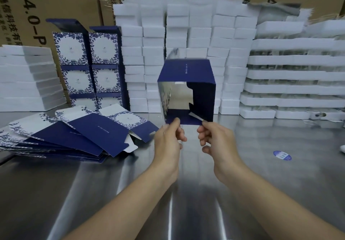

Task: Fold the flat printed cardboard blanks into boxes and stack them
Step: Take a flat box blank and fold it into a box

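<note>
Your forearms reached out from the bottom edge over the steel table (pixel 261 174), and both hands met at the lower edge of a half-formed box (pixel 186 90). Your left hand (pixel 169 139) pinched the near bottom corner on the left side, thumb up against the cardboard and the other fingers curled beneath. Your right hand (pixel 214 139) pinched a small pale flap (pixel 196 117) at the bottom edge between thumb and forefinger, with the remaining fingers curled loosely below.

You held the box upright above the table, opened into a square tube with its open end facing you. Its top and right panels were dark blue outside; the inner left wall looked silvery and somewhat blurred.

To your left, flat printed blanks (pixel 78 133) lay fanned in a loose pile on the table, dark blue with white floral panels. Behind them, finished boxes (pixel 89 66) stood stacked in two columns, touching one another. White foam blocks (pixel 186 34) rose in stacks behind the held box, with more white trays (pixel 291 75) to the right and brown cartons (pixel 56 0) along the back. A blue oval sticker (pixel 282 155) sat on the table at right.
</note>
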{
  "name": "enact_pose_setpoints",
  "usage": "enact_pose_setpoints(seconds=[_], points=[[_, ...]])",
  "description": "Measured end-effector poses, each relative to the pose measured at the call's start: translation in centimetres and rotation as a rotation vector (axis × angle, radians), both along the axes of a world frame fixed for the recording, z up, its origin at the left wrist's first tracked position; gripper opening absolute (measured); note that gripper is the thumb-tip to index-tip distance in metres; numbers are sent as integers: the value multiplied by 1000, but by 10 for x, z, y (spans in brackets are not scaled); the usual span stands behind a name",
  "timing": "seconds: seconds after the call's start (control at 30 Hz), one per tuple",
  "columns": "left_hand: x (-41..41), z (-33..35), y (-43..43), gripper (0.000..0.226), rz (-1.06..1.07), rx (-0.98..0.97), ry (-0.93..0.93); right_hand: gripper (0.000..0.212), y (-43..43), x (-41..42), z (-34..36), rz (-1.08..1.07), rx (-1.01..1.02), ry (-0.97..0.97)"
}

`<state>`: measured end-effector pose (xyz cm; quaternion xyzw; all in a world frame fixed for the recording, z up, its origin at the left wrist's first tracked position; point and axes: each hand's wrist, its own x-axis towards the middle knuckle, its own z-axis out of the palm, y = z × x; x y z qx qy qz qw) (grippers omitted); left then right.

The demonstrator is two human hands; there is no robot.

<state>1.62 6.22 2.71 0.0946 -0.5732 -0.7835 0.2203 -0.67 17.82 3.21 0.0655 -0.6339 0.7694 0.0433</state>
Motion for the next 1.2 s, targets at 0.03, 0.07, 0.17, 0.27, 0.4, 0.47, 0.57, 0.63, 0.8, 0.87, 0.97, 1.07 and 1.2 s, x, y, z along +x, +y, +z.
enact_pose_setpoints(seconds=[0.03,0.07,0.17,0.27,0.4,0.47,0.57,0.63,0.8,0.87,0.97,1.07,1.2], points=[[1,0,0,32,-10,11,-2,33,1,0,1,10,-13,-8],[1,1,0,32,-28,32,-12,33,1,0,2,24,-21,-14],[3,1,0,32,-78,50,-43,30,3,1,1,73,-14,-23],[6,2,3,32,-100,-11,-45,28,1,2,1,48,-21,-27],[7,5,3,36,-44,-34,-58,28,1,1,3,-2,-46,-24],[6,3,1,34,-10,-9,-71,29,0,2,4,1,-39,-20],[4,1,0,31,-11,18,-93,28,-1,4,4,35,-31,-6],[3,1,-1,30,-11,10,-96,29,-1,4,4,79,-19,-5],[3,2,-2,34,-4,1,-78,32,-2,4,3,94,11,-2],[4,1,0,38,-40,-23,-65,33,-2,6,3,134,17,11],[3,-2,8,47,-57,-97,-71,36,-5,10,1,199,48,38],[1,-3,10,45,-62,-88,-92,39,-6,11,0,199,87,32],[4,0,7,59,-103,-210,-67,40,-5,10,-1,223,84,-3]])
